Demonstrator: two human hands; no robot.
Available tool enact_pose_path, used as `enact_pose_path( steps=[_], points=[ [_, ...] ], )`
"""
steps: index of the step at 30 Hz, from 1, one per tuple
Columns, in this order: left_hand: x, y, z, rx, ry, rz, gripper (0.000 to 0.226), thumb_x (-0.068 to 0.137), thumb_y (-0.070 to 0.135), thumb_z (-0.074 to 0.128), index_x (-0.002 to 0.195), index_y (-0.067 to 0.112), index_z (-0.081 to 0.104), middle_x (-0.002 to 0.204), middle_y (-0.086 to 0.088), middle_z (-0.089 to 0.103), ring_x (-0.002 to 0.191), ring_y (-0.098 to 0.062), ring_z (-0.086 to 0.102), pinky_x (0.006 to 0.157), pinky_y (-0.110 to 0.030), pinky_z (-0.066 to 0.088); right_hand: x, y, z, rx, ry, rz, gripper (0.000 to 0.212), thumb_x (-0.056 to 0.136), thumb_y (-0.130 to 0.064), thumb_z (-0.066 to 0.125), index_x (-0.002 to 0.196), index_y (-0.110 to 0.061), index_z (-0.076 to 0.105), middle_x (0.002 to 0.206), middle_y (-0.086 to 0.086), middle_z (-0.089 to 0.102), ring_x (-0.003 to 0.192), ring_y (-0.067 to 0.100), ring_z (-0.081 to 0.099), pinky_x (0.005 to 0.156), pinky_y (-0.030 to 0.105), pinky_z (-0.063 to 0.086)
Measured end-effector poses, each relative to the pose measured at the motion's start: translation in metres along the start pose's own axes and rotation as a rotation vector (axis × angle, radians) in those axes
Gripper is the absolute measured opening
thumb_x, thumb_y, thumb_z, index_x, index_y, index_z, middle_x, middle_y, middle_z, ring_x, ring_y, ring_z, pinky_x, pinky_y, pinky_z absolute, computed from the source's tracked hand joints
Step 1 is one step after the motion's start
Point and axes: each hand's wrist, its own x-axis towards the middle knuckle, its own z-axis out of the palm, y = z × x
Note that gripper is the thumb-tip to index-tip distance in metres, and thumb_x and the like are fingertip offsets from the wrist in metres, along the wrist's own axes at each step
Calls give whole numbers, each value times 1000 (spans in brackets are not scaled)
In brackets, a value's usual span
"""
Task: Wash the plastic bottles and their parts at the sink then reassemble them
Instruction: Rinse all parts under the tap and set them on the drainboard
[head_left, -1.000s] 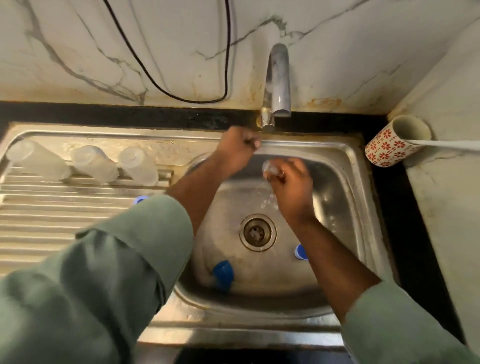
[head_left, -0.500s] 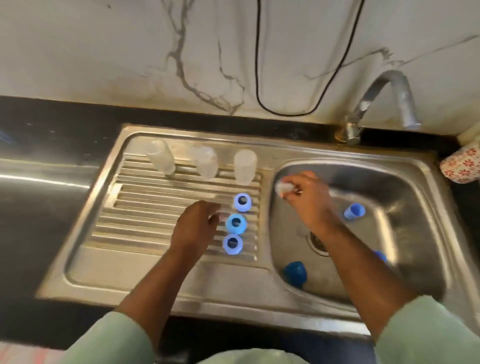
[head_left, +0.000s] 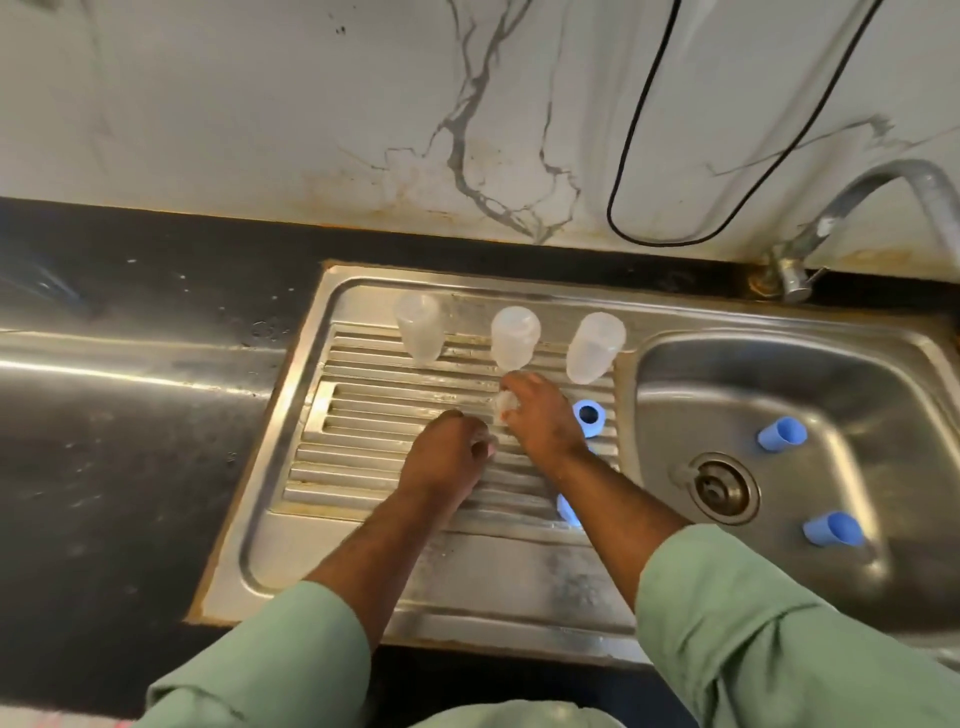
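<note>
Over the ribbed drainboard (head_left: 395, 415) of a steel sink (head_left: 779, 374), a person in green sleeves works with both hands close together. The right hand (head_left: 540, 415) pinches a small clear part (head_left: 505, 402) at its fingertips, just in front of the middle of three clear bottles. The left hand (head_left: 447, 457) hovers beside it with fingers curled; something pale shows at its fingertips, but whether it grips anything cannot be told. The three bottles stand upside down in a row along the back of the drainboard: left bottle (head_left: 420, 327), middle bottle (head_left: 514, 338), right bottle (head_left: 595, 347). One blue ring (head_left: 589, 418) lies on the ribs just right of the right hand, and a second ring (head_left: 566, 508) peeks out from under the right forearm. In the basin, two blue caps lie on their sides well apart from the hands, far cap (head_left: 782, 434) up the slope and near cap (head_left: 831, 529) right of the drain (head_left: 721, 487). A tap (head_left: 883, 192) curves above the basin, and a black cable (head_left: 639, 130) loops down the marbled wall. No writing or labels can be read on anything.
</note>
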Motion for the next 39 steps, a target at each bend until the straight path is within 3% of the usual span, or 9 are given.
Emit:
enact_pose_path(
  steps=[4,9,13,15,20,25,32,36,39],
  points=[
    [-2,8,5,-1,10,19,18,90,24,67,104,17,76,104,-5,67,98,-24,63,83,-31,49,-19,-1,-15,125,34,46,45,86,-7,63,129,-20,55,121,3,62,106,20,59,92,36,49],
    [-7,58,22,-20,6,131,17,93,17,59,99,14,75,100,-7,67,95,-25,62,82,-32,46,-61,31,-71,149,234,48,5,81,-4,71,86,-4,69,86,7,68,78,22,61,72,33,48],
    [-2,127,56,-46,-58,285,18,94,13,56,95,10,74,99,-9,65,93,-27,60,81,-35,45,-92,105,-116,112,245,216,11,83,-9,71,76,-16,67,75,-4,65,69,14,61,67,26,51],
    [5,162,85,-43,-106,319,18,93,12,55,96,10,73,102,-10,66,96,-28,61,83,-36,46,-95,157,-129,70,186,341,18,84,-9,68,76,-25,65,79,-6,67,74,15,64,74,33,55],
    [33,214,168,67,-247,92,22,92,11,51,100,14,71,108,-9,63,98,-31,63,85,-37,52,-80,274,-122,-7,-127,471,18,84,-10,62,85,-26,70,94,0,69,92,25,66,82,36,53],
    [63,211,236,99,-333,-203,27,90,8,53,111,12,69,118,-14,65,110,-35,63,94,-41,53,-61,344,-93,46,-250,741,34,96,-31,47,124,-19,64,129,12,61,114,34,57,87,32,43],
    [89,209,272,106,-324,-292,25,92,13,53,109,16,70,117,-11,68,109,-32,63,92,-37,53,-56,366,-78,-135,-397,502,33,101,-33,44,128,-20,59,134,9,58,120,31,55,98,37,43],
    [104,240,247,-78,-122,-197,16,92,19,61,99,20,75,105,-4,73,102,-23,67,84,-26,50,-56,351,-98,310,-133,687,23,92,-28,64,109,-14,70,111,7,70,98,23,64,85,27,48],
    [129,288,208,-333,180,-15,33,96,25,61,129,26,63,126,1,64,113,-15,62,96,-25,48,-60,326,-130,876,70,770,16,84,-22,76,86,-10,66,78,5,70,69,16,65,63,21,52]
  ],
)
